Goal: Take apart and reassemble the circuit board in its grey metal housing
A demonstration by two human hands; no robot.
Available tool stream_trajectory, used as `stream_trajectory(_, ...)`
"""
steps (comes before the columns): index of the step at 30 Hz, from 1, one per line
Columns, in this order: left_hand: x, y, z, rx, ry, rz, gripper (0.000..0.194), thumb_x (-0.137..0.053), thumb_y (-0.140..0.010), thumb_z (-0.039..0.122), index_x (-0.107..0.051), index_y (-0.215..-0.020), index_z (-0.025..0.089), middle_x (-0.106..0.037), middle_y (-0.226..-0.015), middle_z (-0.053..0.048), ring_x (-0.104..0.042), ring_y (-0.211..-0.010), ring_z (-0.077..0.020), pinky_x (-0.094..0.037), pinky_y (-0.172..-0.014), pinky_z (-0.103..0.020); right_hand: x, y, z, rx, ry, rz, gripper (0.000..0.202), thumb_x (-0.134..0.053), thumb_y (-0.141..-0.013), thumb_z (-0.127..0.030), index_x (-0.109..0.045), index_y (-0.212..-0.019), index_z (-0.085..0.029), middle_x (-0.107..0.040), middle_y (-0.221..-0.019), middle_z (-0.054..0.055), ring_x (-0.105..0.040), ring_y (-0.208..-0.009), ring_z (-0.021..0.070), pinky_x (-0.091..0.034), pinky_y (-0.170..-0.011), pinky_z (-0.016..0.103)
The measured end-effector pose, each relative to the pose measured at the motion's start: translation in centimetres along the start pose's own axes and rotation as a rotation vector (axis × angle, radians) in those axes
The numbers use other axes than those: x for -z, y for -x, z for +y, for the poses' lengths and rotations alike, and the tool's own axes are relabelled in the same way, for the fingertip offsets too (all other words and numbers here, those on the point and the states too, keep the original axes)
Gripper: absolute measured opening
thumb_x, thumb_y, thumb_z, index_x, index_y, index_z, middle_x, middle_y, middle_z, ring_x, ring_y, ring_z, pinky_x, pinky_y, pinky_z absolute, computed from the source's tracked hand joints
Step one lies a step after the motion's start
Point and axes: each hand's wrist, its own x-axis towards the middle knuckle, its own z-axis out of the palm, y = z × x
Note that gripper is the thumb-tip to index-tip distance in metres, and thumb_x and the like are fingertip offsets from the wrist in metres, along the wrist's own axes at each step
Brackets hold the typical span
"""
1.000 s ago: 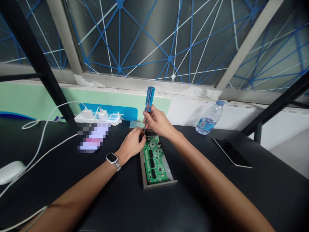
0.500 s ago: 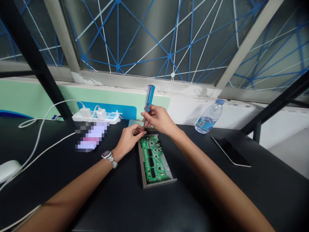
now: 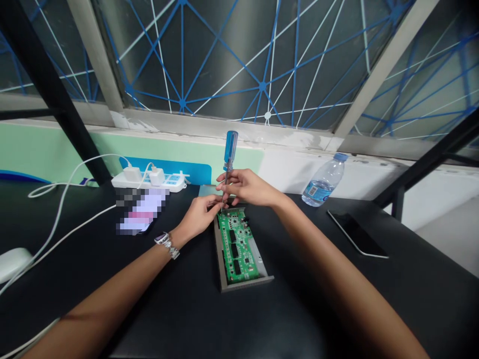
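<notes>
A screwdriver [image 3: 230,148] with a clear blue handle stands nearly upright, its tip down at the far left corner of a green circuit board [image 3: 245,249]. The board lies in an open grey metal case [image 3: 220,269] on the desk. My right hand [image 3: 249,188] is closed on the metal shaft below the handle. The fingertips of my left hand [image 3: 200,214] close around the lower shaft near the tip. Whether a screw sits under the tip is too small to tell.
A white power strip [image 3: 175,183] with chargers and a phone [image 3: 144,212] lie to the left, with white cables [image 3: 69,199] trailing forward. A white mouse-like object [image 3: 15,263] is at the left edge. Rightward are a water bottle [image 3: 324,182] and a dark-screened tablet or phone [image 3: 355,233].
My right hand has slid slightly down the shaft and its fingers have shifted. The screwdriver handle has turned and leans slightly more left. The board and case have stayed in place.
</notes>
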Motion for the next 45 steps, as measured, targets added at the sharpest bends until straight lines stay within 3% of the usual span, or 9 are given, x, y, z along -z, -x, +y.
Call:
stream_trajectory(4, 0.0, 0.1, 0.2, -0.039, -0.082, -0.006, 0.022, -0.052, -0.094, 0.027, -0.069, -0.102, 0.017, -0.075, -0.1, -0.007, -0.07, -0.097, -0.0237, -0.054, -0.087, -0.036, 0.3, 0.0, -0.1, 0.007, -0.002, -0.029, 0.014, -0.057, -0.09, -0.018, -0.064, -0.1, -0.013, -0.073, -0.093, 0.009, -0.071, -0.068, 0.014, -0.056, -0.051, 0.021)
stream_trajectory(9, -0.4, 0.3, 1.0, -0.067, -0.094, 0.095, 0.02, -0.06, -0.09, 0.031, -0.064, -0.105, 0.018, -0.073, -0.102, -0.007, -0.07, -0.094, -0.0214, -0.054, -0.088, -0.035, 0.0, -0.2, 0.5, 0.049, 0.078, 0.059, 0.01, -0.06, -0.088, -0.021, -0.065, -0.087, -0.012, -0.073, -0.078, 0.007, -0.071, -0.059, 0.014, -0.054, -0.05, 0.022)
stream_trajectory(19, -1.3, 0.1, 1.2, 0.014, 0.049, 0.254, 0.022, -0.071, -0.082, 0.037, -0.062, -0.085, 0.017, -0.071, -0.084, -0.005, -0.071, -0.08, -0.02, -0.057, -0.075, -0.03, -0.7, -0.4, 1.0, 0.097, 0.19, 0.203, 0.025, -0.07, -0.082, -0.034, -0.055, -0.069, -0.018, -0.064, -0.057, 0.001, -0.069, -0.051, 0.0178, -0.053, -0.049, 0.027)
stream_trajectory(25, -1.1, -0.1, 0.7, 0.048, 0.208, 0.18, 0.018, -0.069, -0.083, 0.032, -0.066, -0.088, 0.015, -0.075, -0.089, -0.007, -0.073, -0.087, -0.0214, -0.057, -0.083, -0.033, -0.9, -0.6, 1.2, 0.1, 0.182, 0.235, 0.027, -0.073, -0.079, -0.038, -0.057, -0.073, -0.018, -0.065, -0.064, 0.002, -0.069, -0.056, 0.0176, -0.054, -0.051, 0.028)
stream_trajectory(31, -0.5, -0.3, 0.2, 0.022, 0.223, 0.051, 0.021, -0.062, -0.09, 0.033, -0.068, -0.096, 0.014, -0.075, -0.099, -0.01, -0.072, -0.097, -0.0231, -0.055, -0.092, -0.037, 0.1, -0.1, 0.3, 0.007, -0.041, 0.0, 0.024, -0.067, -0.085, -0.025, -0.063, -0.106, -0.015, -0.07, -0.1, 0.009, -0.07, -0.064, 0.014, -0.056, -0.05, 0.024)
stream_trajectory(34, -0.5, -0.3, 0.3, 0.0, 0.193, 0.015, 0.022, -0.058, -0.092, 0.034, -0.067, -0.095, 0.014, -0.075, -0.1, -0.01, -0.071, -0.098, -0.0225, -0.054, -0.092, -0.036, 0.3, 0.1, -0.2, -0.01, -0.081, -0.05, 0.022, -0.062, -0.088, -0.022, -0.064, -0.107, -0.012, -0.073, -0.089, 0.009, -0.071, -0.065, 0.0145, -0.057, -0.053, 0.024)
stream_trajectory(39, -0.8, -0.3, 0.6, -0.031, 0.183, 0.005, 0.022, -0.056, -0.093, 0.033, -0.065, -0.102, 0.015, -0.073, -0.106, -0.01, -0.069, -0.101, -0.0215, -0.052, -0.096, -0.037, 0.0, 0.1, -0.1, 0.008, -0.014, 0.008, 0.014, -0.063, -0.087, -0.021, -0.067, -0.096, -0.012, -0.071, -0.072, 0.004, -0.071, -0.062, 0.0152, -0.054, -0.052, 0.022)
stream_trajectory(45, -0.9, -0.1, 0.6, -0.021, 0.057, 0.176, 0.024, -0.073, -0.081, 0.033, -0.061, -0.094, 0.017, -0.071, -0.09, -0.005, -0.07, -0.085, -0.0195, -0.055, -0.081, -0.032, -0.3, -0.3, 0.8, 0.135, 0.155, 0.128, 0.013, -0.065, -0.084, -0.027, -0.064, -0.079, -0.015, -0.07, -0.071, 0.004, -0.07, -0.058, 0.017, -0.052, -0.053, 0.026)
